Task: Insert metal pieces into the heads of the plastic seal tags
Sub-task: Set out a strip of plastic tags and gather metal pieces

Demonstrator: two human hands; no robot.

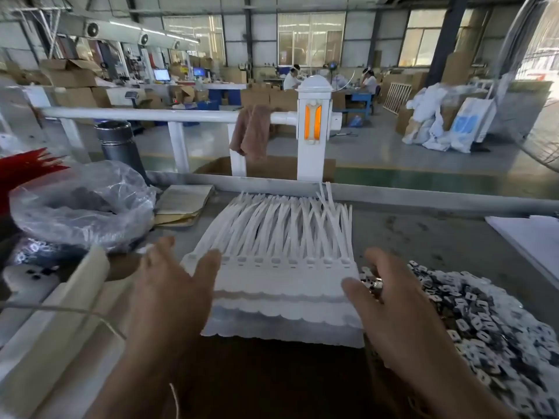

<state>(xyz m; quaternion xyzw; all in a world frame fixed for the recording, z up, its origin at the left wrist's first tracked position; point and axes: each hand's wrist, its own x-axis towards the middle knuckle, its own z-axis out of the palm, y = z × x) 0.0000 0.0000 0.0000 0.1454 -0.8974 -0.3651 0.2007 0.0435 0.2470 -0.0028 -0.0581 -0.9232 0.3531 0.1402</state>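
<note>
A stack of white plastic seal tags (281, 285) lies in front of me, its row of heads facing up and its long tails fanning away toward the table's far edge. My left hand (169, 291) hovers at the stack's left side, fingers relaxed, thumb tip by the leftmost heads. At the stack's right edge my right hand (390, 300) hangs loosely curled over the near edge of a big heap of small metal pieces (478, 322). A few metal pieces show between its thumb and fingers; whether it grips any is unclear.
A clear plastic bag (81, 204) sits at the left with red tags (24, 167) behind it. A paper pad (181, 204) lies beside it, white sheets (532, 240) at the far right. A white rail (169, 116) with a brown cloth (251, 131) stands beyond the table.
</note>
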